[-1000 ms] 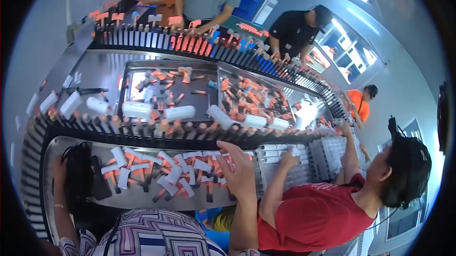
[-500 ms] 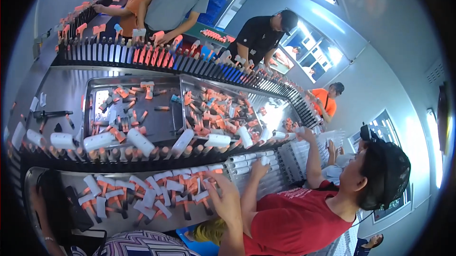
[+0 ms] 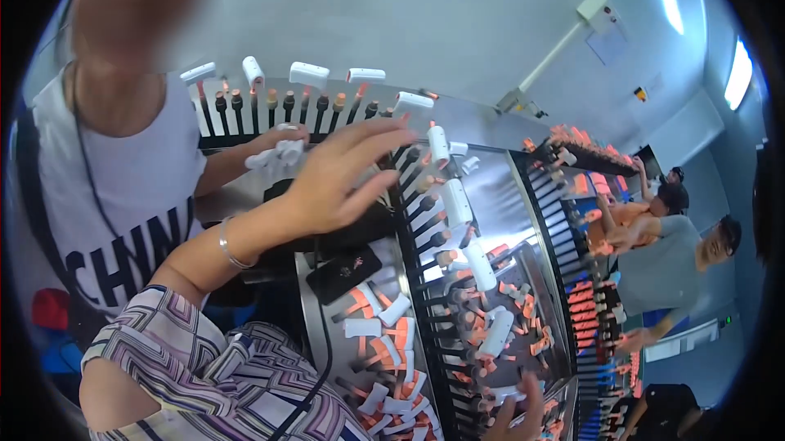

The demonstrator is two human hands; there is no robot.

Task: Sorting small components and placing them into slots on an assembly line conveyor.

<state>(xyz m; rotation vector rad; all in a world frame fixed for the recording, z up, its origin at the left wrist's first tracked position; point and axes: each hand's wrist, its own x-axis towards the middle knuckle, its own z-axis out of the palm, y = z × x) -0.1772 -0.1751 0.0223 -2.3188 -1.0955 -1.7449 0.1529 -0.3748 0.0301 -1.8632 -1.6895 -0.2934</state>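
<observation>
One long black conveyor of upright pegs, curving from the far end down to the lower edge. Left of the conveyor, a co-worker in a white sleeveless top, one co-worker's hand near the far bend and on something white, too unclear to name. Right of the conveyor, a shiny metal tabletop; well beyond, people in grey and in orange. Just left of the conveyor, a heap of white-headed orange pieces, lying crosswise over one another. Raised over the conveyor's bend, the left hand, fingers spread wide, thumb apart; contact with the pegs impossible to tell. Right of the conveyor, at the lower edge, the right hand, cut off and blurred, fingers parted; whether gripping or touching the white cylinder beside it, impossible to tell. Left of the conveyor, beyond the heap, a black phone, lying flat. On the conveyor's own pegs, spaced out, white cylinder heads. Smallest, left of the conveyor, around the left wrist, a thin silvery bracelet.
</observation>
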